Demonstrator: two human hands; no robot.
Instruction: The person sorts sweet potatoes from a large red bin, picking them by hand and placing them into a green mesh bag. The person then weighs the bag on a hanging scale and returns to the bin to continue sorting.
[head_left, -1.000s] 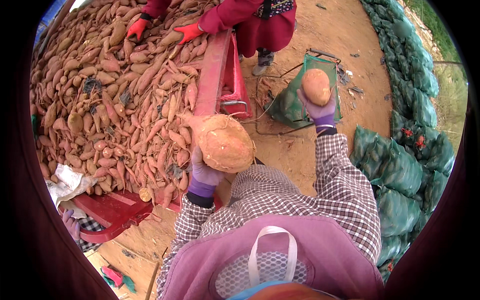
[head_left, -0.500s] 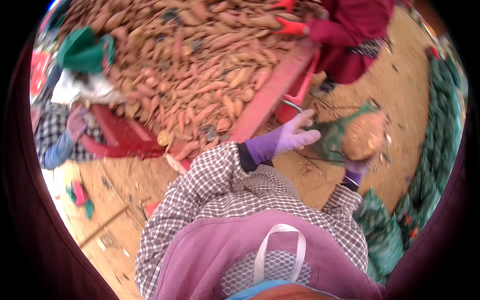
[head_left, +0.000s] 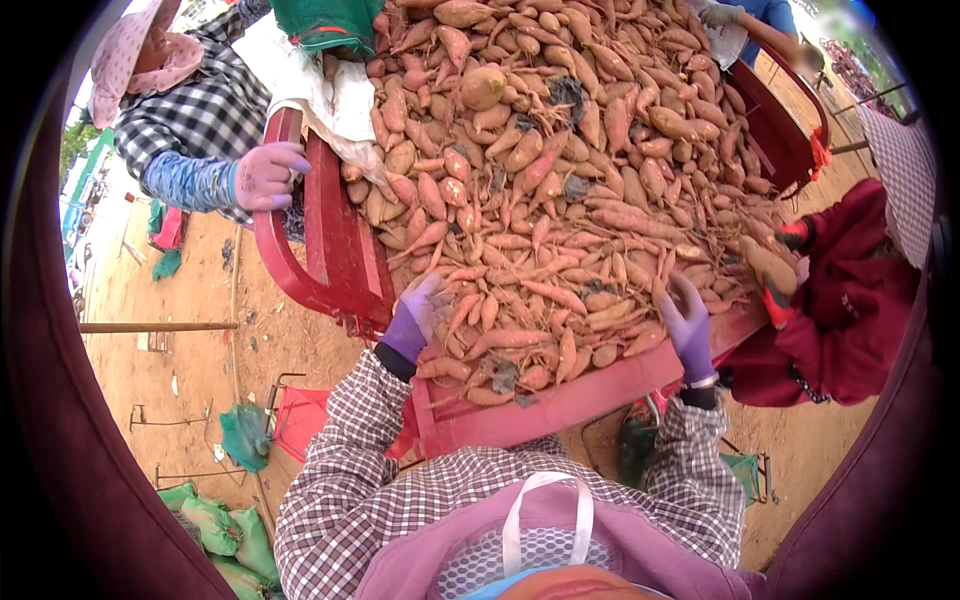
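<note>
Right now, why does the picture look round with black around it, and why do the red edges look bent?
Head view: a fisheye lens squeezes the scene into a circle, leaving dark corners; the red trailer rim bows though it is likely straight; daylight is bright and even, with little glare on the sweet potato pile; the left hand and right hand look sharp, while the far top-right edge turns blurry.

Bystanders, sacks and bare dirt around the sorting spot.
Person in checked shirt at upper left, purple-gloved co-worker hand resting on the rail; pink hat on their head. Person in dark red clothing at right. Green mesh sack at top, filled green sacks lower left, red crate on the dirt ground, wooden pole lying nearby.
</note>
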